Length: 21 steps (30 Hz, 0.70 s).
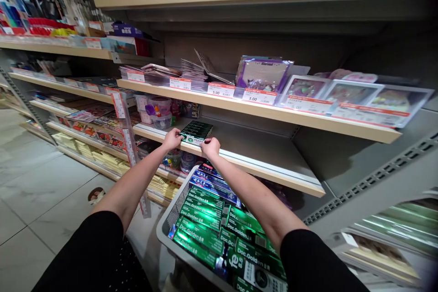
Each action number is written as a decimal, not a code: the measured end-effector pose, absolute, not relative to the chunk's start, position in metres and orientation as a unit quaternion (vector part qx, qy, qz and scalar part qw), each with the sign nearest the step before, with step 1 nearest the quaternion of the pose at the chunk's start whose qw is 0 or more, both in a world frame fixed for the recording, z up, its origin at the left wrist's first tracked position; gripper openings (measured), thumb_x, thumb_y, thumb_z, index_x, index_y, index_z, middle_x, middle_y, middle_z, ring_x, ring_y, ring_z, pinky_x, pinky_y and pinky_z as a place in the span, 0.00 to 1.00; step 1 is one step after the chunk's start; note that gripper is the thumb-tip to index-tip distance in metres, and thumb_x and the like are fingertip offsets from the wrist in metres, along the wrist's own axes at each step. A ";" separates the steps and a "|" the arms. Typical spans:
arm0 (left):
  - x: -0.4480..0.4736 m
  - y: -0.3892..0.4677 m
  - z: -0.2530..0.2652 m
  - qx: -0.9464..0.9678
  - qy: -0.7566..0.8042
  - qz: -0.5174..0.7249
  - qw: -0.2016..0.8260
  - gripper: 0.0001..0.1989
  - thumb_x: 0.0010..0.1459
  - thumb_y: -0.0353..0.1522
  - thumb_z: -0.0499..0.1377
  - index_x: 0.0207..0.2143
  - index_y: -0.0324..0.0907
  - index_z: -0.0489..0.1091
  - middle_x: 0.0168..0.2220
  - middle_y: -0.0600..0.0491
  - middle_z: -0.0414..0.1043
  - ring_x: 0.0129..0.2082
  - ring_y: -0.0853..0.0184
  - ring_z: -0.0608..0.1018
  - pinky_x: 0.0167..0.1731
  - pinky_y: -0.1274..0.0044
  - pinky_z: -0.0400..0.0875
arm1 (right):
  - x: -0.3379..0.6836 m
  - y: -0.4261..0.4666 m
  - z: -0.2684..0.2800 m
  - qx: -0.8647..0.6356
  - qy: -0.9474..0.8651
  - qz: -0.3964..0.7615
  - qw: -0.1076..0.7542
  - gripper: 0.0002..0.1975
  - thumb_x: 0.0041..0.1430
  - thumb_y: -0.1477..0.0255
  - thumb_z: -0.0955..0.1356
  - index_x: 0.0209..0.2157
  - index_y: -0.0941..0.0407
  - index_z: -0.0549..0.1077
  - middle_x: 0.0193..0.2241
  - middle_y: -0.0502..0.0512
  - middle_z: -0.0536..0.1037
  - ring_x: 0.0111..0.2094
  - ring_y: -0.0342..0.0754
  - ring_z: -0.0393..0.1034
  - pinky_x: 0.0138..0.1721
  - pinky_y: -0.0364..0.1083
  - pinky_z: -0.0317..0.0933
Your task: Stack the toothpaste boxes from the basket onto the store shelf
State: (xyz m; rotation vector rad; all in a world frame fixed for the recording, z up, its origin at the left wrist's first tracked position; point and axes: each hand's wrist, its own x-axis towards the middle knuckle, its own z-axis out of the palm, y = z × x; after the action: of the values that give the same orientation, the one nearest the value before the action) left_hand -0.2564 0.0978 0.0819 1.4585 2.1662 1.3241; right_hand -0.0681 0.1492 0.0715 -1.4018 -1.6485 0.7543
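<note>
A short row of dark green toothpaste boxes [196,130] lies on the middle shelf, near its front edge. My left hand [172,139] grips the row at its left end, thumb and fingers closed on it. At the right end my right hand [211,146] pinches it the same way. Below my arms stands a grey basket [163,226] filled with shiny green toothpaste boxes [201,216] marked Doc.Golden. Several blue boxes [214,185] lie at the basket's far end.
Clear tubs [160,112] stand left of the row on the same shelf [260,143]. The shelf above [239,106] holds cards and framed packs behind price labels. A vertical label strip [129,146] stands at left. Stacked goods and a tiled floor [51,182] lie beyond.
</note>
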 end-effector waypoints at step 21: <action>-0.281 0.128 0.065 0.501 0.624 0.551 0.236 0.18 0.44 0.33 0.67 0.39 0.39 0.69 0.40 0.48 0.77 0.43 0.62 0.78 0.47 0.72 0.71 | -0.071 0.161 0.071 -0.552 -0.686 0.266 0.393 0.11 0.48 0.66 0.72 0.32 0.57 0.73 0.35 0.58 0.79 0.38 0.52 0.73 0.44 0.47 0.65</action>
State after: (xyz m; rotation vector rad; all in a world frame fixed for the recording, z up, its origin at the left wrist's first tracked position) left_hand -0.2811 0.1280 0.0651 1.3738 1.7110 1.5120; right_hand -0.0715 0.1609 0.0711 -1.4007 -1.7403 0.6750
